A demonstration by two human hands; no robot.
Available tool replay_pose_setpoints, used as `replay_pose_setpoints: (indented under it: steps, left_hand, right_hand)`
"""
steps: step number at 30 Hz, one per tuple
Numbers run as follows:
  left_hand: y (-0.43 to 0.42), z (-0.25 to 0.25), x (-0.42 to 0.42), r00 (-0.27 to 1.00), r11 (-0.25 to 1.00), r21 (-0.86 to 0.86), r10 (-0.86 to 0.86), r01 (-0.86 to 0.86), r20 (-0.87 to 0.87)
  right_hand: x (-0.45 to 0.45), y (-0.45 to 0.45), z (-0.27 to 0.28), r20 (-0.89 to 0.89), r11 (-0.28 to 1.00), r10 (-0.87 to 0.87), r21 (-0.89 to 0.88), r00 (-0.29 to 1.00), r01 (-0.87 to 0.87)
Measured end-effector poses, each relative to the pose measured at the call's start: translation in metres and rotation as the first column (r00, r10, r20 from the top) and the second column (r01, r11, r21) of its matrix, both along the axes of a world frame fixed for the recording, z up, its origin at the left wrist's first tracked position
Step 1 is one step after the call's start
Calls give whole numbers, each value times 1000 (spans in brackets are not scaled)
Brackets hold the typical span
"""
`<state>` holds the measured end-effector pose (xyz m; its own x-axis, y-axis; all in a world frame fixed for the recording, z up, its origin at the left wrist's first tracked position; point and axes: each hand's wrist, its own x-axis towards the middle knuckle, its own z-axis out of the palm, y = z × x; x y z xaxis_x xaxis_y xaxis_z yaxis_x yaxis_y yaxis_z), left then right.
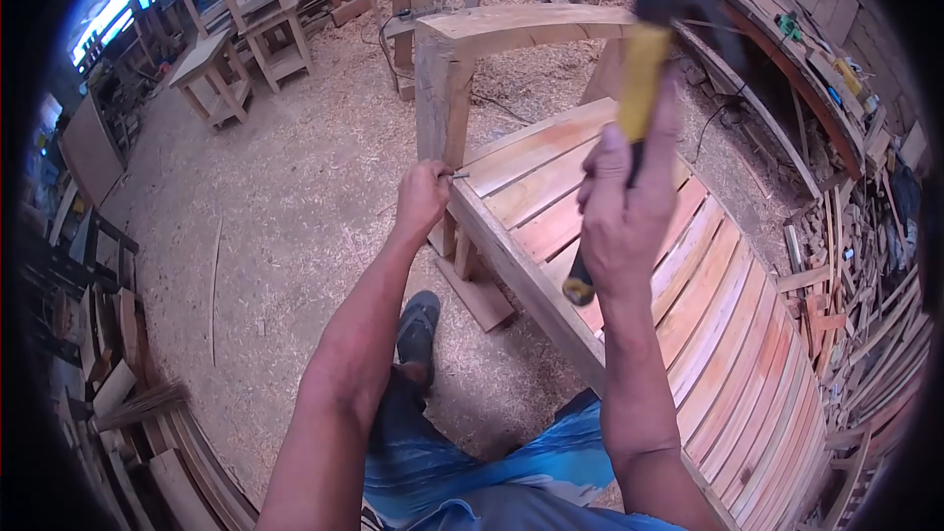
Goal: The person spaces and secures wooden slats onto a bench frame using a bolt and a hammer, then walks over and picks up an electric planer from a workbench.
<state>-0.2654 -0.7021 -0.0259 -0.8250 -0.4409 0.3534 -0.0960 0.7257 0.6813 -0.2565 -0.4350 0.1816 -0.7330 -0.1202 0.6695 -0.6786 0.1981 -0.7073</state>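
Observation:
My right hand [629, 206] is wrapped round the handle of a claw hammer [644, 79], its dark head raised above the bench and slightly blurred. A yellow band shows on the handle. My left hand [425, 199] is closed at the corner of the wooden bench, pinching a thin nail [459, 176] beside the foot of the armrest post [442, 103]. Pinkish slats [708, 320] run across the bench frame [531, 280] beneath and to the right of the hammer.
Wooden chair frames [265, 25] stand at the upper left. Stacked boards [177, 472] lie at the lower left, scrap wood [875, 334] at the right. A cable runs behind the bench. Shavings cover the floor [295, 167]; my shoe [418, 329] is beside the bench.

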Motion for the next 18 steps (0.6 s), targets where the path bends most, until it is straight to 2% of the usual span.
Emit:
replay_pose_setpoints:
  steps: [2, 4, 5, 6, 7, 10, 11, 13, 16, 18]
  left_hand:
    - [0, 2, -1, 1000, 1000, -15, -9, 9, -11]
    - [1, 1, 0, 1000, 1000, -15, -2, 2, -4]
    - [1, 3, -1, 1000, 1000, -13, 2, -2, -8]
    - [0, 3, -2, 1000, 1000, -20, 10, -10, -3]
    - [0, 1, -2, 1000, 1000, -24, 13, -13, 3]
    - [-6, 3, -12, 999, 997, -71, 39, -39, -4]
    - [-1, -7, -4, 999, 996, -74, 51, -49, 18]
    - [2, -5, -5, 1000, 995, -94, 28, -27, 14]
    - [3, -2, -2, 1000, 996, -91, 21, -20, 13]
    - [2, 2, -2, 1000, 995, -98, 19, -18, 7]
  right_hand:
    - [-3, -8, -5, -165, 989, -63, -145, 984, 39]
    - [-6, -21, -50, -126, 995, -88, -51, 988, 82]
    - [-3, -27, -80, -36, 988, -79, 129, 996, 83]
    - [-2, -29, -112, 116, 910, -64, 413, 991, 10]
    - [-13, -27, -149, 215, 639, -13, 753, 977, -157]
    - [-7, -21, -107, 403, 776, -92, 602, 910, -188]
    - [-10, -12, -110, 353, 886, 30, 423, 935, -188]
    - [3, -5, -64, 227, 945, 83, 292, 970, -149]
    - [21, -11, -12, 130, 996, 91, -25, 987, -89]
    - [5, -28, -40, -72, 995, -28, -97, 997, 21]
